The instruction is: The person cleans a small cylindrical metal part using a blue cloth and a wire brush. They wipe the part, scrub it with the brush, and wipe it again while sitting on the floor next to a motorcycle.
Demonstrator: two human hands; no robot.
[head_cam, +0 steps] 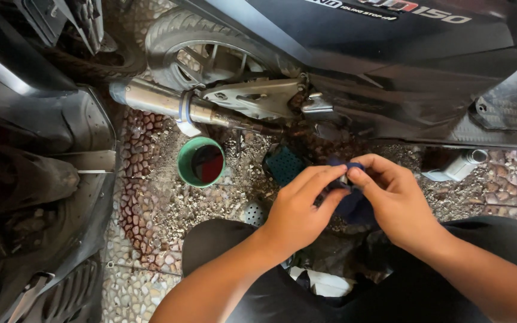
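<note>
Two hands meet at the centre of the frame, yours, both pinching the same dark blue cloth [354, 203]. Your left hand [299, 209] grips the cloth from the left with thumb and fingers closed on its upper edge, and your right hand [390, 200] grips it from the right in the same way, the fingertips of the two hands almost touching. Something small and pale shows between the fingertips, wrapped in the cloth; you cannot tell what it is. The rest of the cloth hangs below your hands, over your dark-clad knees at the bottom of the frame. Left of your left hand, on the pebbled floor [151, 203], stands a green cup [201, 162] with dark red liquid in it. Just above the cup runs the scooter's metal exhaust pipe [169, 103], and behind that the rear wheel [204, 51] in the upper middle. A black scooter body [402, 54] fills the upper right. Near your right hand, at the right edge, a grey bottle [457, 166] lies on its side. Another dark vehicle panel [37, 161] takes the left side.
</note>
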